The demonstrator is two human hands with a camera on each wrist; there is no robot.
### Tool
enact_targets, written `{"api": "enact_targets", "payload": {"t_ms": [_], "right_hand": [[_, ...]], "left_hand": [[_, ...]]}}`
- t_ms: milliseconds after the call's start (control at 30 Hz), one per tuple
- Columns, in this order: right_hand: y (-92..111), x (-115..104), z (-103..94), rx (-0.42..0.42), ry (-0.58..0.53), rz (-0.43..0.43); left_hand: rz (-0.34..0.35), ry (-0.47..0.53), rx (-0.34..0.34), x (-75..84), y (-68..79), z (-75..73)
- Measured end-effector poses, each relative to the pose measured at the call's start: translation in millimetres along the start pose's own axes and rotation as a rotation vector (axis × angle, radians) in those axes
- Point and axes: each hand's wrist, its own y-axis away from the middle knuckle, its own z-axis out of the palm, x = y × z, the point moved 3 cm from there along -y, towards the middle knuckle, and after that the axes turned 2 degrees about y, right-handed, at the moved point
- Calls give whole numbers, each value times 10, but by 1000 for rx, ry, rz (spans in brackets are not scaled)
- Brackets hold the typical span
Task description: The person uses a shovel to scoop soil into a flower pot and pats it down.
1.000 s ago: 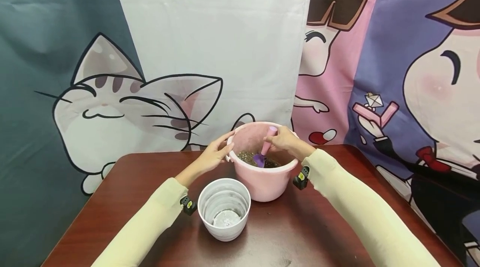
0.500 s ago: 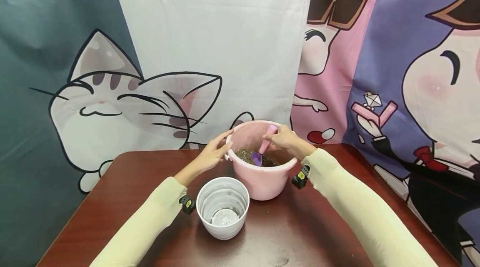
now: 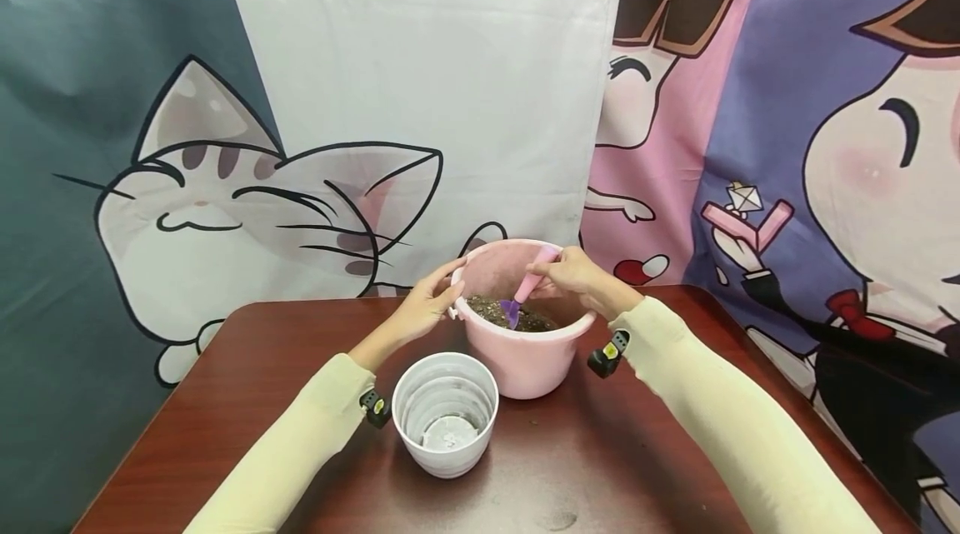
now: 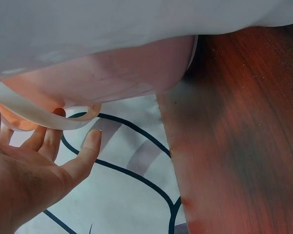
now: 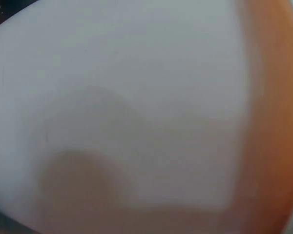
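Observation:
A pink bucket [image 3: 525,367] stands toward the back of the table, with dark, speckled soil [image 3: 487,311] inside. My left hand [image 3: 422,306] holds its left side at the rim. In the left wrist view, fingers of that hand [image 4: 39,175] curl behind a pale rim or handle piece, the thumb on the near side. My right hand [image 3: 585,277] grips the pink handle of a small trowel [image 3: 536,274], whose purple blade touches the soil. The right wrist view shows only the blurred bucket wall [image 5: 136,97]; that hand is hidden there.
A white ribbed flowerpot [image 3: 446,455] stands in front of the bucket, to its left, with a little dirt on its bottom. Both are on a reddish-brown table [image 3: 300,367]. Behind hangs a cloth backdrop [image 3: 427,59] with cartoon figures.
The trowel handle has tilted further right, and its blade has shifted slightly left in the soil. My right wrist has moved a little right. The left hand stays at the rim.

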Motion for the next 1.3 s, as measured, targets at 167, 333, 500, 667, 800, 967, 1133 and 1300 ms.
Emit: {"api": "enact_targets", "payload": {"t_ms": [167,333,500,667,800,967,1133,1300], "right_hand": [[15,-25,-37,-19,-78,-11],[30,-36,-48,-8,-108,-11],[77,-64,-76,15,-97,-27],[105,-86,-142,11,-121,-46],[118,-81,-210,9,-156,-48],[139,-75,-271,-23,-200,-59],[166,-78,-315,-22,-243,-51],[188,-76,-367,-11,-274,-48]], "left_hand": [[-4,-2,17,6,-14,0],[8,3,8,5,-27,5],[14,-5,0,5,-25,5],[10,-13,5,2,-16,7],[11,-18,0,20,-6,19],[1,-22,-4,5,3,20],[-2,-21,0,-12,8,10],[-7,-25,-3,-14,10,6]]}}
